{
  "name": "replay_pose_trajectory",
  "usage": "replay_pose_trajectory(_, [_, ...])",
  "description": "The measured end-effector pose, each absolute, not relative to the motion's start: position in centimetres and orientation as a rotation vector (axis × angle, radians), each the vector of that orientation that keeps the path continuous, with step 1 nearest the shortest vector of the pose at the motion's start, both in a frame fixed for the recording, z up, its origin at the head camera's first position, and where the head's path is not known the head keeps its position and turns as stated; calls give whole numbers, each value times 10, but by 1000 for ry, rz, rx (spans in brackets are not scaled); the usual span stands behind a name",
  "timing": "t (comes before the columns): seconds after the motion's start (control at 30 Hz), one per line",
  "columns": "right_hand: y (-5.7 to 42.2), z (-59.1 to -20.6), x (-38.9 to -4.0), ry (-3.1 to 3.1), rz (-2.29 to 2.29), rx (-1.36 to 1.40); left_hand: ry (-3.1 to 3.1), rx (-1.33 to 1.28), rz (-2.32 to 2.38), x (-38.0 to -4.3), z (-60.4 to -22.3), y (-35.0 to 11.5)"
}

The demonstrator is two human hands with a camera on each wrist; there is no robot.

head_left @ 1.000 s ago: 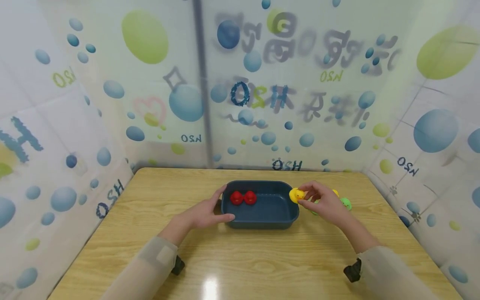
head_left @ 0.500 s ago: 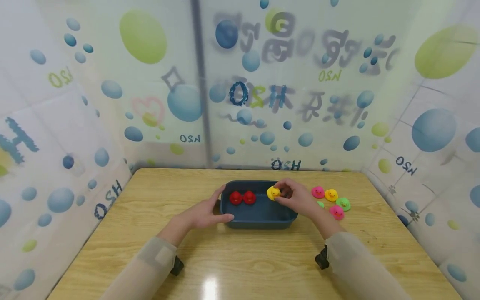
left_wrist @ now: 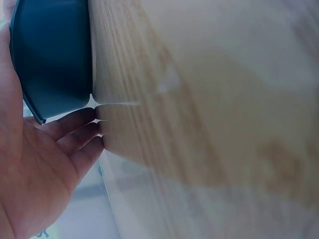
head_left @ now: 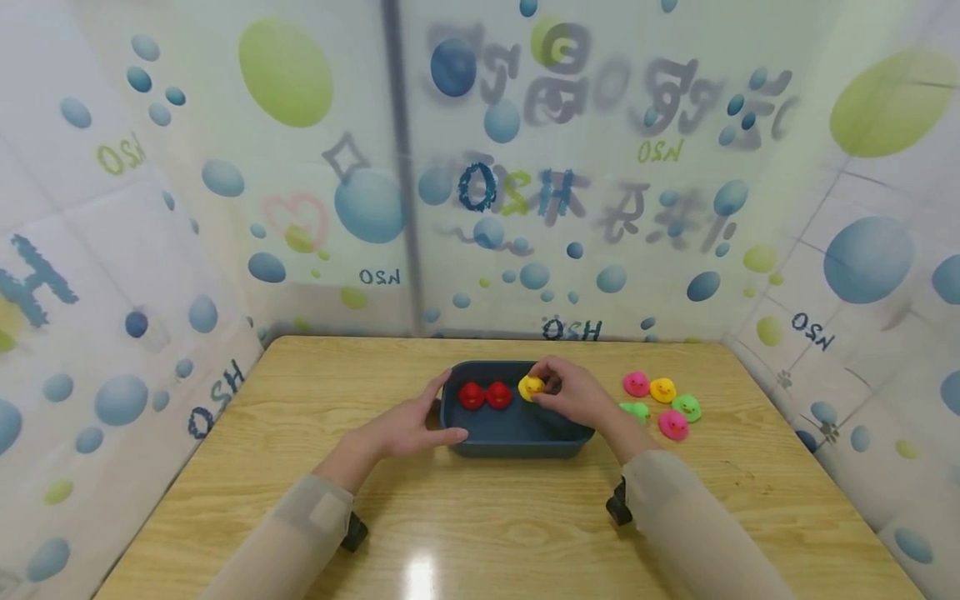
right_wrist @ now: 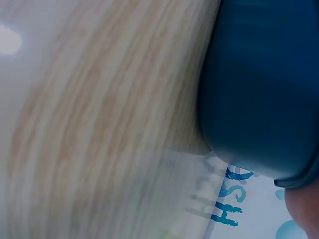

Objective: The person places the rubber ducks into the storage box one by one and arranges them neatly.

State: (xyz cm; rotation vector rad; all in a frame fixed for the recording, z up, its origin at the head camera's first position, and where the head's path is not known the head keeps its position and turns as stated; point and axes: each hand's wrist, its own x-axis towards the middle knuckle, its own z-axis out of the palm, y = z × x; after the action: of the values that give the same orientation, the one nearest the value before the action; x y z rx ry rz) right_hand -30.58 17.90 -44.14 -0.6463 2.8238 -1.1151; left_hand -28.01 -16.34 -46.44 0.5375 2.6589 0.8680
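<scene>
A dark blue plastic bin sits at the middle of the table. My left hand holds its left end, thumb over the front rim and index finger reaching to the back corner. In the left wrist view, the other fingers lie low beside the bin, near the tabletop. My right hand pinches a yellow rubber duck inside the bin, right of two red rubber ducks. Whether the yellow duck touches the bin's floor, I cannot tell. In the right wrist view the bin's wall hides the pinch.
On the wooden table, right of the bin, lie several more rubber ducks: two pink ducks, another yellow duck and two green ducks. Sheets printed with blue and green dots enclose the table's back and sides.
My right hand has carried the yellow duck leftward from the bin's right rim to beside the red ducks, slowing lately. The ducks at right have come into view. My left hand stays put.
</scene>
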Motion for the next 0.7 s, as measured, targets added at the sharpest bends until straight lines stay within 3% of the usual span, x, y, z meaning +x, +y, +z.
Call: replay_pose_trajectory(0.7, [174,-449,-311,2864,-940,-522,2655,534,876,-276,-460,-162])
